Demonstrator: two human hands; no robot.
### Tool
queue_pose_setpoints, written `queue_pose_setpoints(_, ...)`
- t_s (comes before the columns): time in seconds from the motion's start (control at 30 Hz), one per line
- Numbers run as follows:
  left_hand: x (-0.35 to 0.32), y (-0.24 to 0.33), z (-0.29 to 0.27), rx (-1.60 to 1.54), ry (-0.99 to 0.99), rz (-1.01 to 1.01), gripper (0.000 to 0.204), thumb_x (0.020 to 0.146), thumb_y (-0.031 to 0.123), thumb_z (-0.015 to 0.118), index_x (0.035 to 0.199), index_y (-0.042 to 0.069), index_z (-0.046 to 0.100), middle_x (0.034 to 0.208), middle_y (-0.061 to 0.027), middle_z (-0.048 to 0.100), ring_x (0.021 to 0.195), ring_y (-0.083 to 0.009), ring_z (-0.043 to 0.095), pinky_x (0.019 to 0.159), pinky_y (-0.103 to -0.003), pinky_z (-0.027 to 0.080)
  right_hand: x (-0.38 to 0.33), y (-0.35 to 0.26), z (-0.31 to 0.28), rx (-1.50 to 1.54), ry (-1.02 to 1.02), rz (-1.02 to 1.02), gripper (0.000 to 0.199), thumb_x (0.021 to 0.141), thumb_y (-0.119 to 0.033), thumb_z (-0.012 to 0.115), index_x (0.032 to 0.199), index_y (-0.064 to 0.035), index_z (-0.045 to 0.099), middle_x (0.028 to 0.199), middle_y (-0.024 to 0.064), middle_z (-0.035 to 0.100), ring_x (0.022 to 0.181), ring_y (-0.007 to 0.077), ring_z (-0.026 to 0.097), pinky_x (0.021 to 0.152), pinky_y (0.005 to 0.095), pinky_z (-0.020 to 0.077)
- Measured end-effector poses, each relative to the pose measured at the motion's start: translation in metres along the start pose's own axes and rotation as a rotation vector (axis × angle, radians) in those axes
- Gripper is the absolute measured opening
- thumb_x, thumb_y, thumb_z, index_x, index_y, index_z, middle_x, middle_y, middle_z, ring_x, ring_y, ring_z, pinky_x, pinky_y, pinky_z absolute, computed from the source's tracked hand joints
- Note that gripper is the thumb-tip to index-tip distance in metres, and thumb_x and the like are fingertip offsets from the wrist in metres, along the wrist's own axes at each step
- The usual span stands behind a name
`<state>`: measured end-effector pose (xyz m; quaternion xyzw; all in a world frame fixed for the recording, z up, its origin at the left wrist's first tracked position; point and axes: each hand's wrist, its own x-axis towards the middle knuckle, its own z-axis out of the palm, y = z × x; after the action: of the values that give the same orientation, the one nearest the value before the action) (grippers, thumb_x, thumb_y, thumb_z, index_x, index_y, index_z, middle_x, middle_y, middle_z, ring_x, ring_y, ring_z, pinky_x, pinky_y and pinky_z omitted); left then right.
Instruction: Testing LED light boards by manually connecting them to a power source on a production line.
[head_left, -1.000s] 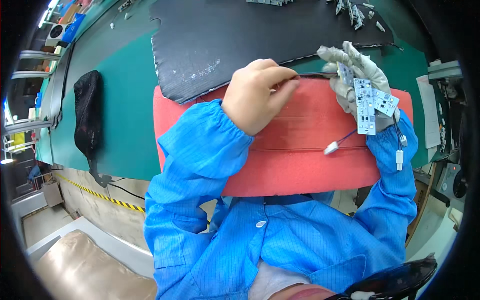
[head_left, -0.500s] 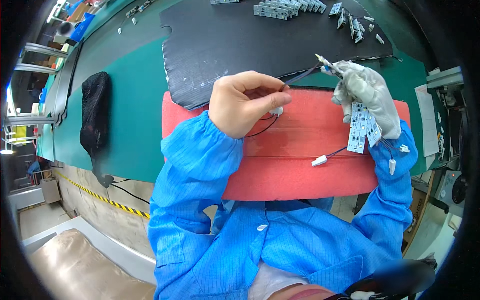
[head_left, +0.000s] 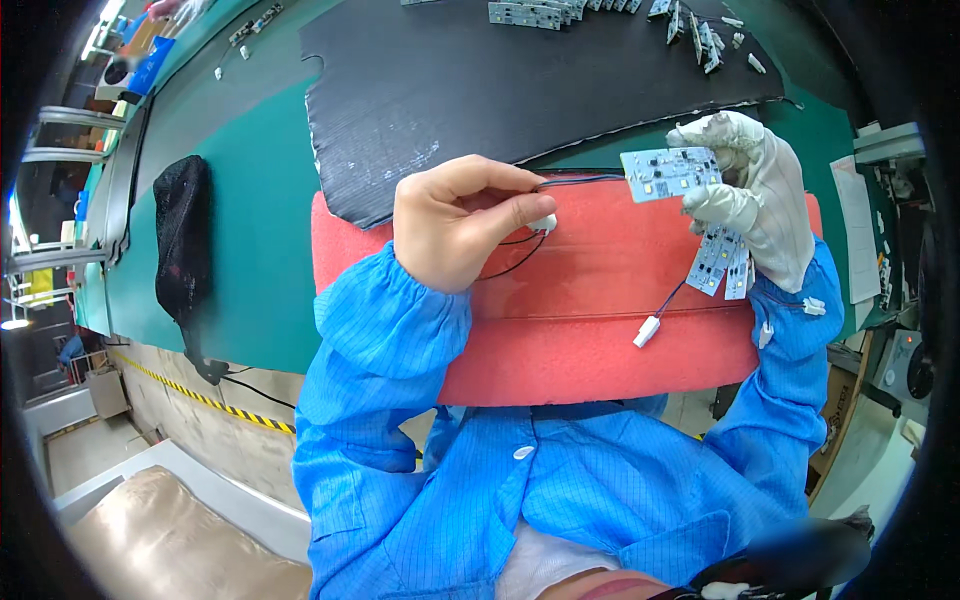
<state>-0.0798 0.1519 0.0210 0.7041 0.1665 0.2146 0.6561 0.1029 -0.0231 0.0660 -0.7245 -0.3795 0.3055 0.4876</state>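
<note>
My bare left hand (head_left: 462,215) pinches dark wires (head_left: 585,180) between thumb and fingers above the red foam pad (head_left: 600,355). The wires stretch rightward to a small white circuit board (head_left: 662,174), its face turned up. My right hand (head_left: 755,190), in a white glove, grips that board by its right end. More circuit boards (head_left: 712,260) hang below the same palm, with wires and a white plug (head_left: 647,331) dangling from one. Another white connector (head_left: 545,224) shows just under my left fingertips, on thin black leads.
A black sheet (head_left: 430,100) covers the far part of the green table (head_left: 250,260), with rows of circuit boards (head_left: 530,14) and loose white connectors (head_left: 756,63) on it. A black mesh bundle (head_left: 182,235) lies at the left. White paper (head_left: 850,225) is at the right.
My right hand has turned the upper board from edge-on to face-up. My left hand has shifted slightly left and down, still pinching the wires. The boards below the right palm have swung.
</note>
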Motion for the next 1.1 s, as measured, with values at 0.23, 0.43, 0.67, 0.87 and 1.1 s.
queue_pose_setpoints(0.23,0.002,-0.006,-0.001,0.486,-0.026,0.34,0.016,0.065,0.001,0.074,0.079,0.003,0.068,0.077,-0.0098,0.062,0.071,-0.0222,0.062,0.062,-0.03,0.049,0.012,0.02,-0.02,-0.789,0.005,-0.968,0.026,0.083,-0.028,0.059,0.084,-0.002,0.062,0.08,0.0099,0.063,0.06,0.0155,0.06,0.056,0.0273,0.0509)
queue_pose_setpoints(0.43,0.004,-0.007,-0.004,0.539,-0.027,0.552,0.013,0.067,0.002,0.075,0.077,0.002,0.066,0.071,-0.0093,0.06,0.067,-0.0223,0.059,0.058,-0.03,0.048,0.018,0.01,0.003,-0.087,-0.046,0.251,0.066,0.086,-0.058,0.048,0.075,0.0066,0.055,0.047,0.0084,0.046,0.046,0.0149,0.058,0.048,0.0242,0.0503)
queue_pose_setpoints(0.67,0.008,-0.014,-0.004,0.548,-0.038,0.567,0.011,0.068,0.003,0.074,0.077,0.003,0.066,0.07,-0.0087,0.06,0.065,-0.0209,0.058,0.056,-0.029,0.047,0.021,0.01,0.007,-0.174,-0.026,0.439,0.039,0.09,-0.016,0.054,0.128,-0.0104,0.048,0.071,0.0086,0.054,0.05,0.0123,0.056,0.052,0.0239,0.0526)
queue_pose_setpoints(0.87,0.008,-0.011,-0.002,0.566,-0.023,0.614,0.012,0.067,0.002,0.074,0.076,0.003,0.066,0.069,-0.008,0.06,0.064,-0.0204,0.058,0.055,-0.029,0.047,0.014,0.064,-0.014,-0.431,-0.162,-0.354,0.059,0.086,-0.002,0.056,0.138,-0.0198,0.036,0.075,0.0065,0.054,0.051,0.0123,0.056,0.058,0.0239,0.0542)
queue_pose_setpoints(1.1,0.008,-0.012,-0.005,0.592,-0.02,0.629,0.012,0.067,0.0,0.074,0.075,0.003,0.066,0.07,-0.0078,0.061,0.066,-0.0202,0.061,0.056,-0.028,0.048,0.019,0.02,0.002,-0.103,-0.004,0.331,0.053,0.086,-0.049,0.055,0.091,0.004,0.06,0.052,0.0063,0.053,0.048,0.011,0.057,0.068,0.026,0.0527)
